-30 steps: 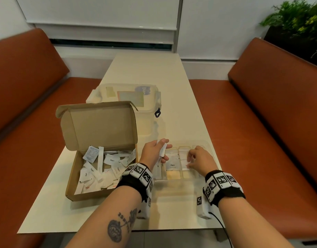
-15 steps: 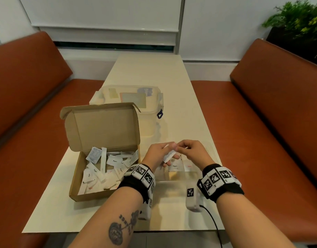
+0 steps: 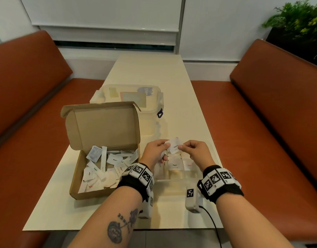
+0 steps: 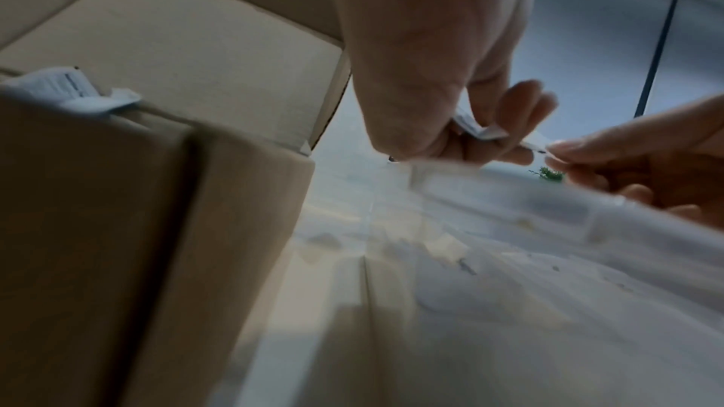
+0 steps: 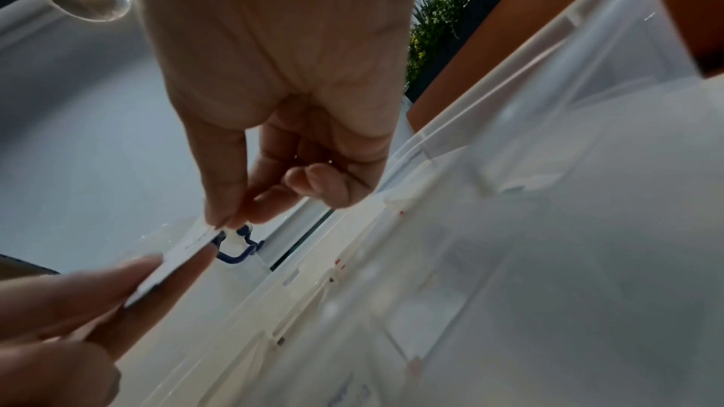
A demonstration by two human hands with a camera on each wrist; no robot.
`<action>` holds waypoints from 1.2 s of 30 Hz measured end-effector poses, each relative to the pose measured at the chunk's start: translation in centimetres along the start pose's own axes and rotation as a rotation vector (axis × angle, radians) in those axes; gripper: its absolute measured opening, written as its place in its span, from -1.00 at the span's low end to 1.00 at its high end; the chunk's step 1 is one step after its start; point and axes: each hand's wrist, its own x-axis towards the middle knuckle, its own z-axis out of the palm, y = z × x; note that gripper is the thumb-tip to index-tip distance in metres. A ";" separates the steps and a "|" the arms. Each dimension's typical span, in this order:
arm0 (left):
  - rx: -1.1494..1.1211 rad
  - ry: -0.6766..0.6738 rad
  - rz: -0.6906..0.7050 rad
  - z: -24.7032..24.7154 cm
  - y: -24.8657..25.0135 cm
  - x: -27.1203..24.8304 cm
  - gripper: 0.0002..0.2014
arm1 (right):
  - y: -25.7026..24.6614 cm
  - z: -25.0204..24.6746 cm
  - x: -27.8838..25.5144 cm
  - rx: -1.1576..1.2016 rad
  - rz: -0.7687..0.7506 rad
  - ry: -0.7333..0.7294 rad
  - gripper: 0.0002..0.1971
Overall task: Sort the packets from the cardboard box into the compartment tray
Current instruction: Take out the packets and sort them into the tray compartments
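A: At the centre of the head view we see both hands pinching one white packet (image 3: 174, 147) marked "Pepper": the left hand (image 3: 155, 152) at its left edge, the right hand (image 3: 196, 151) at its right.

B: It hangs above the clear compartment tray (image 3: 181, 179), whose far part our hands hide. We read "Pepper" on one packet lying in it; the red word beside it is too blurred.

A: The left hand also keeps further packets tucked under its fingers (image 4: 521, 104); we can't count them.

B: The cardboard box (image 3: 98, 194) sits lower left on the surface (image 3: 150, 72), lid up, packets heaped inside. A clear lidded tub (image 3: 150, 111) stands behind it, partly hidden.
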 end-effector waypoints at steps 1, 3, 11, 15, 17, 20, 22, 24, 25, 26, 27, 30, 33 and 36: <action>0.019 0.007 0.015 -0.1 -0.1 0.1 -0.75 | 0.1 -0.1 0.0 -0.010 0.003 -0.006 -0.81; 0.044 0.022 0.034 -0.2 -0.3 0.2 -0.80 | 0.2 0.0 -0.2 -0.035 0.001 -0.035 -0.84; 0.057 0.131 0.080 -0.6 -0.7 0.6 -0.85 | -0.5 0.0 0.3 -0.073 0.005 -0.008 -0.88; -0.009 0.246 0.090 -0.9 -0.9 1.0 -0.85 | 0.2 0.0 -0.1 -0.126 0.036 -0.003 -0.93; -0.021 0.258 0.084 -1.0 -0.9 1.1 -0.85 | 0.6 0.4 -0.4 -0.209 0.043 -0.036 -0.91; -0.027 0.241 0.074 -0.8 -1.0 1.1 -0.86 | 1.4 1.2 -0.7 -0.317 0.040 -0.044 -0.87; -0.018 0.232 0.071 -0.8 -1.0 1.1 -0.87 | 1.9 1.6 -0.7 -0.402 0.024 -0.024 -0.85; -0.009 0.228 0.074 -0.9 -1.1 1.1 -0.89 | 2.0 1.9 -0.6 -0.477 0.005 -0.014 -0.81; -0.006 0.227 0.076 -0.9 -1.1 1.1 -0.91 | 2.1 2.0 -0.6 -0.505 -0.005 -0.012 -0.81; -0.004 0.225 0.077 -1.0 -1.2 1.1 -0.92 | 2.0 2.0 -0.6 -0.528 -0.016 -0.015 -0.83; -0.001 0.223 0.079 -1.0 -1.2 1.1 -0.92 | 2.0 2.1 -0.6 -0.549 -0.030 -0.024 -0.86; 0.010 0.216 0.088 -1.2 -1.3 1.1 -0.92 | 1.8 2.1 -0.4 -0.645 -0.077 -0.065 -0.91; 0.021 0.204 0.089 -1.3 -1.4 1.2 -0.92 | 1.8 2.2 -0.5 -0.752 -0.127 -0.089 -0.94; 0.040 0.191 0.088 -1.4 -1.5 1.3 -0.92 | 1.8 2.2 -0.7 -0.794 -0.173 -0.107 -0.93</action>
